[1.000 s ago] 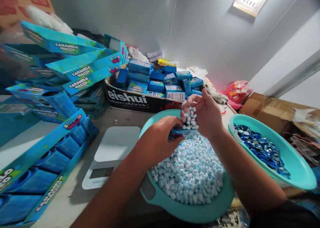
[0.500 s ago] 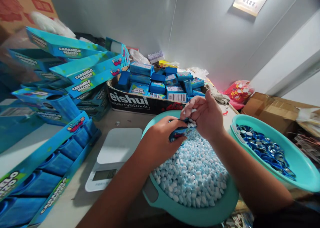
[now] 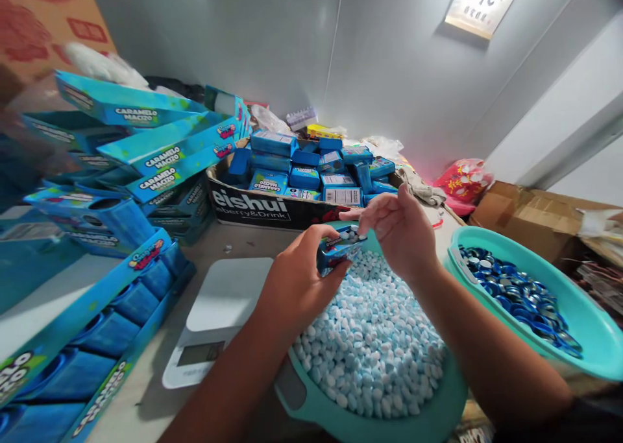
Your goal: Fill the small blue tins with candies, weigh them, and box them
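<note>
My left hand (image 3: 304, 268) is closed around a small blue candy tin (image 3: 335, 248), tilted over the basin with white candies showing at its open end. Close beside that end is my right hand (image 3: 402, 235), palm turned inward and fingers apart, its fingertips near the tin's mouth. I see no candy in its palm. Beneath both hands a turquoise basin (image 3: 302, 391) holds a heap of white and pale blue candies (image 3: 374, 346). A white digital scale (image 3: 228, 294) lies to the left of the basin; its display cannot be read.
At left stand blue display boxes (image 3: 160, 177) and a tray of blue tins (image 3: 109, 326). Behind the basin, a black carton (image 3: 250, 211) holds many blue tins. A second turquoise basin (image 3: 584, 339) with blue metal lids (image 3: 520, 300) is at right, before a cardboard box (image 3: 506, 216).
The tin has moved left and slightly tilted in my left hand. My right hand has drawn a little away from its mouth, and the candies seen in the right fingers are gone.
</note>
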Available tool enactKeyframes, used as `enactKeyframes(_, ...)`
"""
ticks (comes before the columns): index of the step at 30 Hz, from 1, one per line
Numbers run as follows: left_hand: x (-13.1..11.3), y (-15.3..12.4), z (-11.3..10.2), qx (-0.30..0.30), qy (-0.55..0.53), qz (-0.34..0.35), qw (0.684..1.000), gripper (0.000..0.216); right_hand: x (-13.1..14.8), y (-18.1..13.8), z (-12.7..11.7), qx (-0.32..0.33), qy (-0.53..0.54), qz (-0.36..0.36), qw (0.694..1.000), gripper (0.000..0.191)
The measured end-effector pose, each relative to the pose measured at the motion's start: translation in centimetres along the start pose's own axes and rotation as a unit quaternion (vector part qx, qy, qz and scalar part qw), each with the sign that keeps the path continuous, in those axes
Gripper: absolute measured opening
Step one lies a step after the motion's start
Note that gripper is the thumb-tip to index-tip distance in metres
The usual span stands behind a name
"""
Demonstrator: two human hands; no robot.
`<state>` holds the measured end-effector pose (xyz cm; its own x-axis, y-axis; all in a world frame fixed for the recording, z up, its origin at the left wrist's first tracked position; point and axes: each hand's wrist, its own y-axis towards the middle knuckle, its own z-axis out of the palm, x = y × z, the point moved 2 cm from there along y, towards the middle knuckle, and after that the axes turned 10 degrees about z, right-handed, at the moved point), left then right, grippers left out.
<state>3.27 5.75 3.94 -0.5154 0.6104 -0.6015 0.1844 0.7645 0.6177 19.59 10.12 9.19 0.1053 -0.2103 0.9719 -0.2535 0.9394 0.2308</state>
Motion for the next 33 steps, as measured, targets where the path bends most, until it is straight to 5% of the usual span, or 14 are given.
enactKeyframes(5,0.4,0.2,-0.1,-0.026,-0.002,-0.039,0.999,0.052,0.5,-0.1,-0.9,-0.042,-0.259,-0.033,0.964,0.029)
enactKeyframes(10,0.5,0.3,0.0,-0.034,0.004,0.038,0.999,0.028,0.4,-0.3,-0.7,-0.033,-0.408,-0.067,0.91,0.016)
enactKeyframes(15,0.6,0.2,0.2,-0.013,-0.012,0.057,0.998,0.025,0.0,-0.3,-0.2,0.017,-0.376,-0.071,0.924,0.018)
enactKeyframes(21,0.3,0.3,-0.1,-0.043,-0.004,0.033,0.999,0.028,-0.1,0.5,-1.2,-0.008,-0.223,-0.042,0.974,0.02)
enactKeyframes(28,0.2,0.2,-0.1,-0.038,0.022,0.016,0.999,0.038,-0.8,0.8,-1.6,0.02,-0.28,-0.024,0.96,0.018)
enactKeyframes(33,0.4,0.3,-0.1,-0.03,0.014,0.032,0.999,0.03,-0.3,0.8,-1.4,0.055,-0.258,-0.041,0.964,0.038)
